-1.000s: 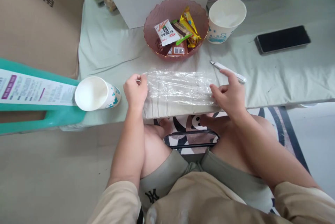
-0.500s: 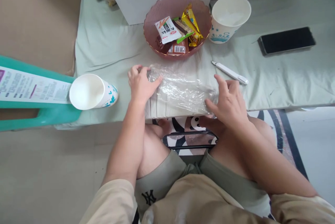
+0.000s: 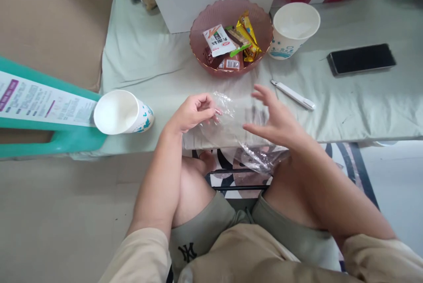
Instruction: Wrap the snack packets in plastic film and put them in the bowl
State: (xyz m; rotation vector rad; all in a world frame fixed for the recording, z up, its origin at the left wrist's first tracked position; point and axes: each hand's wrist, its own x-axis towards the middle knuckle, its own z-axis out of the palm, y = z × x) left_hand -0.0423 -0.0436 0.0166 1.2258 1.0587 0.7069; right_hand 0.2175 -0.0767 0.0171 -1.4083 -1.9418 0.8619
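Observation:
A crumpled sheet of clear plastic wrap (image 3: 231, 131) hangs over the near edge of the table (image 3: 148, 67). My left hand (image 3: 193, 112) pinches the wrap's upper left corner between thumb and fingers, lifted off the cloth. Just to the right hovers my right hand (image 3: 276, 120), fingers spread and slightly blurred, above the wrap without gripping it. A pink bowl (image 3: 201, 31) of wrapped snacks sits behind the hands.
A paper cup (image 3: 120, 113) lies on its side at the left beside a teal box (image 3: 49, 142). Another paper cup (image 3: 294, 29) stands upright right of the bowl. A white pen-like tool (image 3: 293, 95) and a black phone (image 3: 361, 59) lie on the right. A cardboard box (image 3: 46, 23) stands far left.
The wrap lay flat under both hands; now my left hand has pinched and lifted its corner, bunching it, and my right hand has let go and risen with fingers apart.

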